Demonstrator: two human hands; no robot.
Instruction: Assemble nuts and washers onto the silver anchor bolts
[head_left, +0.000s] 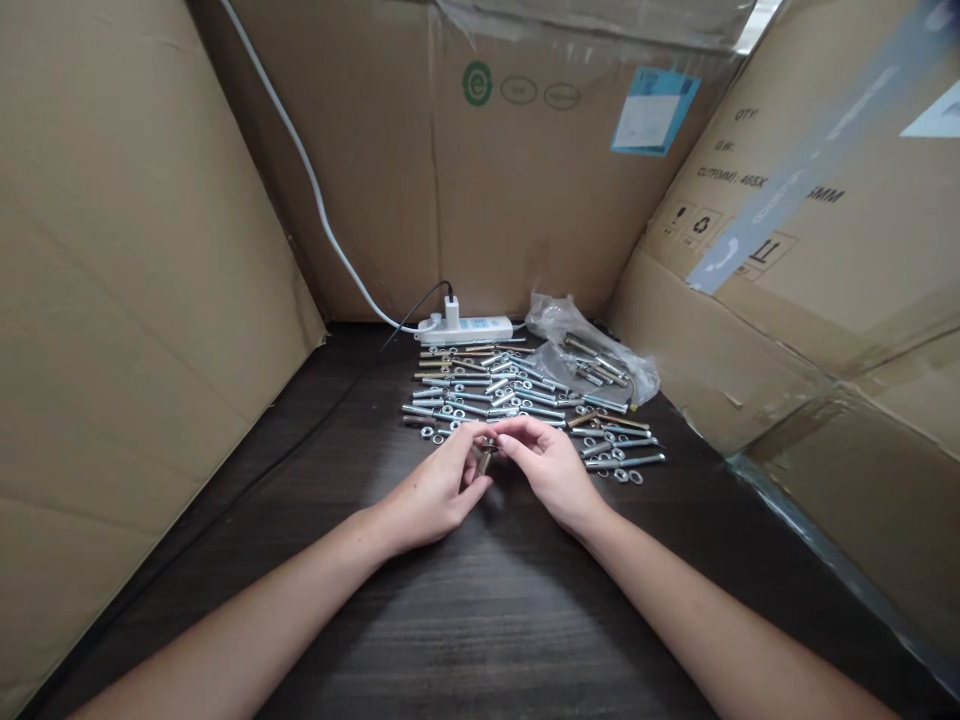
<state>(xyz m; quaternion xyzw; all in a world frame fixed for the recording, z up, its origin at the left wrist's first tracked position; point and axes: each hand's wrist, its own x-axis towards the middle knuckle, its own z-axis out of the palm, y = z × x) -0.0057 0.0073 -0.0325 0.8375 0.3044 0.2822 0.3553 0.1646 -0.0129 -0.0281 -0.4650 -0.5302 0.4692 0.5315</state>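
1. Left side: a cardboard panel (135, 300) borders the dark bench (480, 620).
2. Left of centre: a white cable (301, 146) drops along the rear cardboard (360, 120). A black cable (367, 373) crosses the bench diagonally, from the lower left up to a white plug (451, 314).
3. Left hand (442, 490): closed around a short metal piece (486, 461), thumb along its lower end. The hand is at the near edge of the laid-out hardware.
4. Centre rear: a white power strip (487, 328) lies against the rear cardboard; the plug stands upright in it.
5. Centre: the metal piece is between the hands, in front of the rows. Behind it, bolts (625, 463), nuts (427, 433) and washers (636, 477) lie in rows running sideways, extending to the right.
6. Right hand (551, 470): thumb and forefinger pinched on the upper end of the metal piece. Exact finger contact is too small to tell.
7. Right of centre: a clear plastic bag (551, 318) lies beside the rows, with more metal parts (596, 360) at it.
8. Right side: a printed cardboard box (862, 330) carries blue tape (810, 160).
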